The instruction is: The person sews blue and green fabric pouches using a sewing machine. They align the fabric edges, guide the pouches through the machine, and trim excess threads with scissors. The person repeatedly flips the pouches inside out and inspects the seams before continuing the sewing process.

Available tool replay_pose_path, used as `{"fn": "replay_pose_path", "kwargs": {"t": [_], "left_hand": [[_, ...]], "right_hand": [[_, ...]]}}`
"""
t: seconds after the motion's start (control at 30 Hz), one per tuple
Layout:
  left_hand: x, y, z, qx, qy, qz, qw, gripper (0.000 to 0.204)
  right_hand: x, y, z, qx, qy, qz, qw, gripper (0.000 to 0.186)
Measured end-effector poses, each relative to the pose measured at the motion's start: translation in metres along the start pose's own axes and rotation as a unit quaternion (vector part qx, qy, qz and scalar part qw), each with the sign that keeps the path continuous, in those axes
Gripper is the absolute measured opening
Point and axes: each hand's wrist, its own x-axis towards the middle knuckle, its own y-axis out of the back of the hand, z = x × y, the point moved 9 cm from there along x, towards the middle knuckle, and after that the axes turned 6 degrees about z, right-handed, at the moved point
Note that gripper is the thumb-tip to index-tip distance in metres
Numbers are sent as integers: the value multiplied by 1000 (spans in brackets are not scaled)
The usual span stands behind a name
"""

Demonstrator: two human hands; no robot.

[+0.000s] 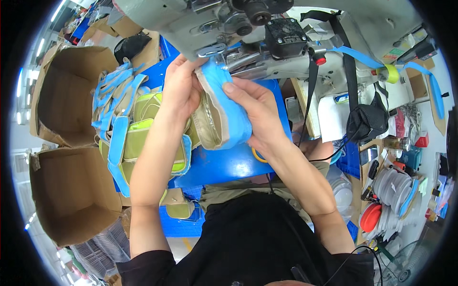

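Observation:
Both hands hold a fabric piece (222, 121) with a wide blue band along a beige body, just beneath the head of a sewing machine (217, 21). My left hand (179, 86) grips its upper left end beside the metal presser parts (212, 51), its fingertips partly hidden there. My right hand (253, 109) is wrapped round the piece's right side, thumb pressed on the blue band. Left of my hands lie olive-green pouches (143, 143) with blue edging and a heap of beige and blue straps (107, 93), on a blue work surface (214, 169).
Two cardboard boxes (71, 190) stand at the left. Blue tape (358, 56) runs through a yellow roller at the machine's right. Black straps and a black bag (367, 119) hang there. A crowded shelf with reels (389, 186) and tools fills the right side.

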Motion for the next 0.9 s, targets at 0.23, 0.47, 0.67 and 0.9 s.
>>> {"fn": "replay_pose_path", "kwargs": {"t": [0.23, 0.47, 0.67, 0.9], "left_hand": [[-10, -4, 4, 19, -5, -37, 999, 28], [-18, 3, 1, 52, -8, -44, 998, 38], [-25, 0, -1, 10, -23, -55, 998, 42], [-25, -4, 1, -8, -8, -45, 999, 28]], "right_hand": [[0, 0, -4, 0, 22, -7, 1000, 29], [-8, -1, -4, 5, 42, -5, 999, 28], [-4, 6, -6, -70, 65, 28, 995, 27], [-43, 18, -87, -310, 234, 27, 921, 19]]}}
